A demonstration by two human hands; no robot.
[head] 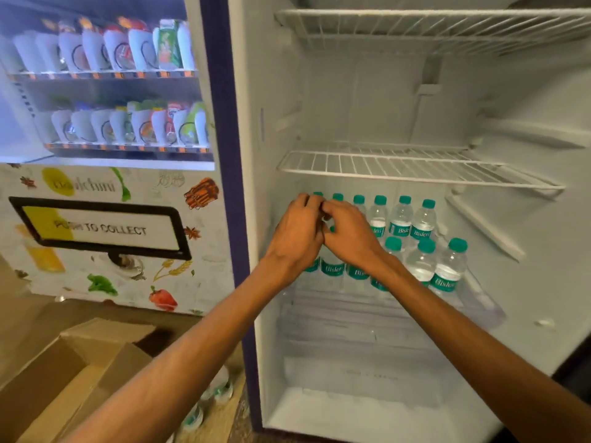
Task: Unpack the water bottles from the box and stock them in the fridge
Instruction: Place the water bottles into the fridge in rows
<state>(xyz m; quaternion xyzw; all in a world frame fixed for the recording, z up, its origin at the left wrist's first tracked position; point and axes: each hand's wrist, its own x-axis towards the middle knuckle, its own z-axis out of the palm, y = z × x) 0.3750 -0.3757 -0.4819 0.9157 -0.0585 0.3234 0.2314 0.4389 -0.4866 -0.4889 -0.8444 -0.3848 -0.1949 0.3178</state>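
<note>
Inside the open fridge [527,282], several clear water bottles [423,220] with teal caps and teal labels stand in two rows on the lower glass shelf [351,314]. My left hand [297,233] and my right hand [350,235] touch each other at the left end of the front row. Each is curled over the top of a bottle; only the teal labels [332,268] show below them. The open cardboard box [64,378] sits on the floor at the lower left, with a few more bottles [220,390] lying beside it.
Two white wire shelves [399,167] above the bottles are bare. A lit vending machine [105,155] with drink cartons stands directly left of the fridge. Part of the fridge's right inner wall [527,139] shows at the right.
</note>
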